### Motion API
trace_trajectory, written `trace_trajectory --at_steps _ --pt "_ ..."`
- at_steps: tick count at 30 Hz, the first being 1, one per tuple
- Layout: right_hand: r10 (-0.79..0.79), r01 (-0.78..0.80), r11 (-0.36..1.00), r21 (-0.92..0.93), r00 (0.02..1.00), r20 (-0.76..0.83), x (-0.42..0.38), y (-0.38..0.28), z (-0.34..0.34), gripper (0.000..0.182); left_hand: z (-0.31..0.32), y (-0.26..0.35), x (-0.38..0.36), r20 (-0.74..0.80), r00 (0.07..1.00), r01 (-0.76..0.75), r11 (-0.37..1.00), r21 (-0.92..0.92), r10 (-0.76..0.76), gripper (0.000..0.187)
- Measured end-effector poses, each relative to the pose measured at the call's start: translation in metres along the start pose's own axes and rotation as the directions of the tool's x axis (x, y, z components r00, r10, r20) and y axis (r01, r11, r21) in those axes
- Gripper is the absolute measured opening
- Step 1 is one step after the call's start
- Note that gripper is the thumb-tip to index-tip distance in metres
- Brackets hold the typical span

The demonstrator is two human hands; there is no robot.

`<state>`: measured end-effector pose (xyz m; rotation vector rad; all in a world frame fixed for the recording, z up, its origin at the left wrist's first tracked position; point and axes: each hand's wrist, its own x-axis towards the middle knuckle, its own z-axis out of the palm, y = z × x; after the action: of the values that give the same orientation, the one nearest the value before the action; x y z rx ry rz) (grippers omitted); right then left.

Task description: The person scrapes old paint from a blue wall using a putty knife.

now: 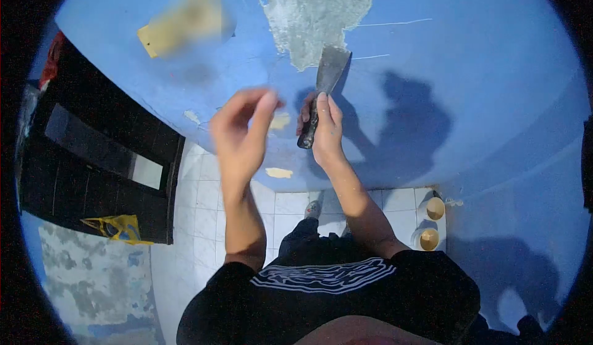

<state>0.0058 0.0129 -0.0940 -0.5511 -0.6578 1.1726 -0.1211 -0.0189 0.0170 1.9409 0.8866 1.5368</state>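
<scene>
In my right hand (327, 132) is a putty knife (333, 67) with a wide grey blade and a dark, worn handle, my thumb lying along it. Its blade points up and overlaps the lower edge of a rough grey patch (318, 11) on the blue wall (482, 42). My left hand (241, 129) is raised to the left of the knife, slightly blurred. Its fingers curl loosely, with a gap between them and the thumb, and nothing shows in it.
A partly blurred yellowish sheet (154, 41) is on the wall at upper left. Small pale patches (279, 172) mark the wall lower down. A dark door (92, 153) stands left, with a yellow bag (126, 226) by it. Two round tan containers (435, 208) sit on the tiled floor (201, 221).
</scene>
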Motion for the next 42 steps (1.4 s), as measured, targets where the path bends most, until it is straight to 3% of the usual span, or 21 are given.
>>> trace_trajectory --at_steps 1,2,3,4,5,6,7,8,11,14,15,17,21,23,24,27,29,31,34,36,42 --pt "0.013 -0.013 1.0 -0.001 1.0 0.014 -0.003 -0.002 -0.002 0.034 -0.01 0.024 -0.02 -0.03 0.997 -0.067 0.995 -0.068 0.065 0.012" --pt "0.012 -0.012 1.0 -0.006 1.0 -0.002 -0.007 -0.003 -0.006 0.034 -0.019 0.033 -0.039 -0.243 0.966 -0.123 0.984 -0.131 0.089 0.025" --pt "0.013 -0.012 1.0 -0.015 0.999 0.044 -0.011 -0.004 -0.009 0.034 -0.042 0.05 -0.046 -0.112 0.921 -0.39 0.879 -0.275 0.374 0.048" --pt "0.015 -0.013 1.0 -0.023 0.995 0.094 -0.014 -0.005 -0.011 0.035 -0.072 0.048 -0.073 -0.265 0.89 -0.454 0.686 -0.568 0.37 0.065" --pt "0.023 -0.022 0.999 -0.047 1.0 0.018 -0.018 -0.005 -0.013 0.034 -0.066 0.085 -0.07 -0.528 0.775 -0.631 0.482 -0.608 0.348 0.058" --pt "0.027 -0.027 0.998 -0.048 1.0 0.013 -0.021 -0.006 -0.018 0.034 -0.053 0.117 -0.05 -0.357 0.739 -0.646 0.45 -0.617 0.571 0.054" --pt "-0.048 0.051 0.982 -0.184 0.999 0.019 -0.021 -0.01 -0.029 0.033 -0.05 0.136 -0.052 -0.657 0.582 -0.811 0.279 -0.515 0.478 0.057" --pt "-0.12 0.127 0.94 -0.317 0.992 0.041 -0.021 -0.015 -0.041 0.031 -0.06 0.145 -0.048 -0.55 0.547 -0.834 0.357 -0.42 0.631 0.056" --pt "-0.272 0.21 0.746 -0.631 0.962 -0.001 -0.01 -0.038 -0.07 0.025 -0.046 0.148 -0.043 -0.433 0.467 -0.813 0.181 -0.554 0.771 0.051" --pt "-0.484 0.346 0.562 -0.751 0.874 0.041 0.01 -0.07 -0.077 0.023 -0.056 0.152 -0.058 -0.703 0.39 -0.921 0.249 -0.301 0.594 0.057" --pt "-0.483 0.342 0.56 -0.755 0.875 0.038 0.016 -0.078 -0.08 0.023 -0.04 0.148 -0.048 -0.611 0.411 -0.896 0.177 -0.408 0.677 0.05" --pt "-0.622 0.39 0.224 -0.893 0.763 0.177 0.028 -0.094 -0.083 0.022 -0.013 0.143 -0.027 -0.413 0.386 -0.785 0.058 -0.617 0.825 0.045" --pt "-0.639 0.304 0.099 -0.947 0.75 0.174 0.041 -0.124 -0.069 0.024 -0.012 0.139 -0.022 -0.498 0.305 -0.821 -0.041 -0.569 0.812 0.043" --pt "-0.637 0.313 0.085 -0.946 0.747 0.19 0.047 -0.132 -0.07 0.026 -0.021 0.144 -0.029 -0.451 0.429 -0.877 0.241 -0.416 0.783 0.04" --pt "-0.635 0.312 0.081 -0.947 0.748 0.193 0.05 -0.134 -0.072 0.026 -0.018 0.143 -0.03 -0.455 0.43 -0.877 0.241 -0.416 0.78 0.04" --pt "-0.698 0.379 -0.028 -0.925 0.655 0.29 0.055 -0.138 -0.069 0.026 0.006 0.145 -0.026 -0.635 0.382 -0.83 -0.054 -0.556 0.671 0.041" --pt "-0.706 0.419 0.063 -0.906 0.66 0.257 0.053 -0.141 -0.06 0.022 0.011 0.141 -0.02 -0.665 0.337 -0.836 -0.113 -0.536 0.666 0.043" --pt "-0.735 0.398 -0.018 -0.917 0.617 0.282 0.064 -0.141 -0.063 0.021 0.009 0.139 -0.019 -0.698 0.284 -0.845 -0.173 -0.507 0.657 0.044" --pt "-0.762 0.374 -0.116 -0.92 0.561 0.324 0.074 -0.145 -0.061 0.021 -0.006 0.128 -0.034 -0.602 0.388 -0.869 0.058 -0.492 0.698 0.047" --pt "-0.767 0.377 -0.136 -0.916 0.545 0.338 0.077 -0.149 -0.057 0.021 0.007 0.106 -0.035 -0.524 0.567 -0.795 0.257 -0.549 0.635 0.038" --pt "-0.765 0.386 -0.221 -0.895 0.501 0.405 0.08 -0.153 -0.058 0.024 0.059 0.035 -0.025 -0.248 0.941 -0.337 0.721 -0.606 0.231 0.012"
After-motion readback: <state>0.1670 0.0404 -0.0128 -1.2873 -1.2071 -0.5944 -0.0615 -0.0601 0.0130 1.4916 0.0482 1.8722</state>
